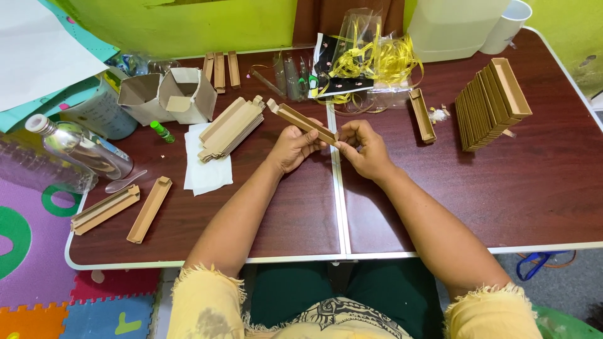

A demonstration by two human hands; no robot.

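Here the left hand [293, 145] pinches the middle of a long brown card strip [300, 122] held above the table seam [335, 188], the right hand [364, 147] nips its near end — folding it cleanly probably wants firm, even pressure along the crease

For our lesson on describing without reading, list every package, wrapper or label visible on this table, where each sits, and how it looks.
Open carton: far left of table, grey-white, flaps up.
Clear plastic bags: far middle, holding yellow ribbon, dark card inside.
Glass bottle: left edge, lying down, clear, pale cap; no label visible.
Small green tube: beside the carton, white cap.
Long brown cardboard box: held by left hand and right hand, plain.
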